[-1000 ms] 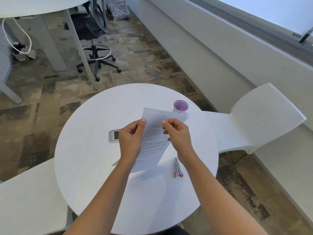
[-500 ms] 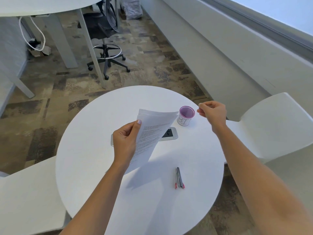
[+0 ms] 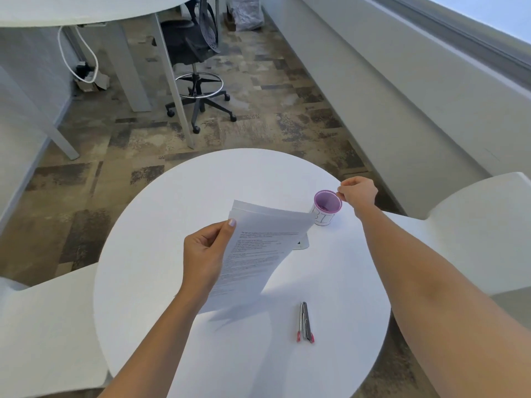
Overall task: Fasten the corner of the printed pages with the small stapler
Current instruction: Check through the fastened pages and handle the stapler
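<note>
My left hand [image 3: 205,254] holds the printed pages [image 3: 258,248] by their left edge, lifted and tilted above the middle of the round white table [image 3: 161,297]. The top sheets are fanned slightly at the far corner. A slim grey stapler with pink tips [image 3: 305,323] lies on the table near its right front, apart from both hands. My right hand [image 3: 359,192] hovers at the far right, with its fingertips pinched together right at the rim of a small purple-rimmed cup [image 3: 327,206]. Nothing is visible between the fingers.
A phone [image 3: 302,244] lies flat under the far corner of the pages, mostly hidden. White chairs stand at the right [image 3: 474,225] and left front [image 3: 48,326]. Beyond the table are a black office chair [image 3: 198,81], desk legs and a low wall.
My right hand has let go of the pages and moved right and away to the cup's rim. My left hand alone now keeps the pages up.
</note>
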Tool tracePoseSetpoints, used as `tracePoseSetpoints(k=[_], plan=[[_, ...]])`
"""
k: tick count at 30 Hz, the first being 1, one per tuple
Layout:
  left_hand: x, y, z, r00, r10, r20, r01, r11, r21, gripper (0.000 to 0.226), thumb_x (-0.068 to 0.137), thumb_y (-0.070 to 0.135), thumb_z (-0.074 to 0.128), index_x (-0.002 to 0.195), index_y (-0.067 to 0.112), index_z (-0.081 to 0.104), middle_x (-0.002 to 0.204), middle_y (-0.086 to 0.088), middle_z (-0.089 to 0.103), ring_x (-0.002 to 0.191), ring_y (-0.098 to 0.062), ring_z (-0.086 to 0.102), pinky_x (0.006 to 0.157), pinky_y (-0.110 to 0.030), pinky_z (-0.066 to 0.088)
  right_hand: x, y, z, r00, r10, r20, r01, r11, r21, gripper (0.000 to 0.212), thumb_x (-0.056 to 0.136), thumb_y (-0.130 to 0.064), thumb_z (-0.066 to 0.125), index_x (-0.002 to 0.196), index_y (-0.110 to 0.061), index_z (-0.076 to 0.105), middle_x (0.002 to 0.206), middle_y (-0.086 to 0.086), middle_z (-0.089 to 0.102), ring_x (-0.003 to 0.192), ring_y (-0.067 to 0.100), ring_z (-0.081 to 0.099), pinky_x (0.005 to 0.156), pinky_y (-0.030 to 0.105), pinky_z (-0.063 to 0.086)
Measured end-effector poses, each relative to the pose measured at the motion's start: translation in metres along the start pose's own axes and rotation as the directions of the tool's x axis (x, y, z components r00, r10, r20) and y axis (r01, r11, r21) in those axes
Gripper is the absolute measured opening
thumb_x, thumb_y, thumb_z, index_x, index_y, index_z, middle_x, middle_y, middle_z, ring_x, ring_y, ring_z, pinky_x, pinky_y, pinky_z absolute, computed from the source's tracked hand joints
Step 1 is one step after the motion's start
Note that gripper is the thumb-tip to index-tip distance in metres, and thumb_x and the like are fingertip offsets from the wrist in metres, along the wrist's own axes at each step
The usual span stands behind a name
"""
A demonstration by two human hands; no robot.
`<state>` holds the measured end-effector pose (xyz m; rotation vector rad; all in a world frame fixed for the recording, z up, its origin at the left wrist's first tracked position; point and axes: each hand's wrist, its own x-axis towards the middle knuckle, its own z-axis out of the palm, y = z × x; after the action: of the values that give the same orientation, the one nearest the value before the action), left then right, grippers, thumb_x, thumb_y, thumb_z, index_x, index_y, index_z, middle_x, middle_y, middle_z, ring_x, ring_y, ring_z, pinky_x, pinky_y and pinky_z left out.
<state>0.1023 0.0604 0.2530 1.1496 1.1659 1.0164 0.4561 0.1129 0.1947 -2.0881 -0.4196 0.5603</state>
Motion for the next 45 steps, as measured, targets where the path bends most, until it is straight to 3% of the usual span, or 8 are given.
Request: tracePoseSetpoints(k=[7,19,24,27,30,36,42,45], plan=[[0.011,-0.012,-0.004,0.999,-0.044,-0.026,0.045,0.999,0.024,0.019,0.086,0.041,0.068,0.09,0.027,0.08,0.102,-0.002,0.075,0.1,-0.022,0.069,0.089,-0.04,0.053,0.033,0.004,0.014,0.999,0.048,-0.013,-0.049,0.994,-0.102,0.014,0.077,-0.001,0.073,0.09,-0.006,0.076,0.095,0.014,0.073,0.086,0.026,0.071,0.079,0.037,0.06],[0.019,-0.018,0.004,0.999,-0.045,-0.017,0.046,0.997,0.064,0.021,0.087,0.046,0.066,0.091,0.03,0.08,0.103,-0.004,0.074,0.101,-0.029,0.066,0.092,-0.052,0.052,0.049,0.017,0.01,0.998,0.064,0.017,-0.063,0.996,-0.061,0.018,0.077,0.003,0.063,0.09,0.006,0.074,0.099,0.027,0.07,0.09,0.018,0.067,0.083,0.051,0.057],[0.017,-0.012,0.006,0.998,-0.053,-0.021,0.053,0.998,0.015,0.018,0.089,0.038,0.066,0.085,0.028,0.08,0.097,0.0,0.077,0.093,-0.021,0.069,0.088,-0.046,0.052,0.031,0.031,0.007,0.999,0.03,0.029,-0.03,1.0,0.008,0.029,0.071,0.004,0.064,0.054,-0.019,0.069,0.084,0.022,0.072,0.076,0.02,0.066,0.083,0.047,0.059],[0.013,-0.006,0.009,0.999,-0.045,-0.011,0.045,0.999,-0.009,0.019,0.091,0.034,0.065,0.08,0.028,0.08,0.091,0.005,0.078,0.084,-0.014,0.068,0.081,-0.037,0.051,0.007,0.049,0.014,0.991,0.066,0.119,-0.078,0.992,0.1,0.02,0.069,-0.002,0.064,0.056,-0.016,0.071,0.07,0.016,0.068,0.064,0.017,0.062,0.079,0.039,0.06],[0.012,0.0,0.013,1.0,-0.028,-0.009,0.028,0.999,-0.023,0.02,0.091,0.033,0.065,0.077,0.03,0.079,0.089,0.01,0.077,0.081,-0.008,0.065,0.079,-0.03,0.048,-0.028,0.078,0.027,0.949,0.175,0.262,-0.246,0.93,0.273,0.011,0.08,0.002,0.065,0.089,0.0,0.071,0.075,0.015,0.065,0.054,0.011,0.062,0.063,0.02,0.059],[0.007,0.014,0.02,0.999,0.05,0.012,-0.049,0.998,-0.043,0.016,0.092,0.031,0.063,0.089,0.023,0.077,0.086,0.012,0.076,0.078,-0.003,0.065,0.075,-0.025,0.049,-0.11,0.125,0.041,0.785,0.34,0.518,-0.592,0.66,0.463,0.007,0.092,-0.004,0.06,0.085,-0.002,0.062,0.082,0.012,0.06,0.071,0.02,0.06,0.056,0.019,0.059],[0.0,0.035,0.026,0.995,0.1,0.005,-0.097,0.978,-0.184,0.024,0.093,0.032,0.061,0.093,0.012,0.075,0.09,-0.002,0.074,0.081,-0.018,0.065,0.072,-0.033,0.053,-0.178,0.128,0.044,0.729,0.317,0.607,-0.676,0.471,0.566,0.047,0.092,-0.049,0.052,0.121,-0.012,0.047,0.119,0.009,0.055,0.114,0.025,0.054,0.101,0.034,0.044],[-0.004,0.042,0.025,0.994,0.102,-0.037,-0.109,0.956,-0.274,0.026,0.094,0.032,0.059,0.094,0.01,0.073,0.091,-0.003,0.073,0.08,-0.018,0.065,0.069,-0.031,0.055,-0.208,0.125,0.047,0.674,0.242,0.698,-0.725,0.398,0.562,0.066,0.087,-0.066,0.042,0.128,-0.015,0.044,0.132,0.008,0.053,0.126,0.023,0.05,0.107,0.035,0.039]])
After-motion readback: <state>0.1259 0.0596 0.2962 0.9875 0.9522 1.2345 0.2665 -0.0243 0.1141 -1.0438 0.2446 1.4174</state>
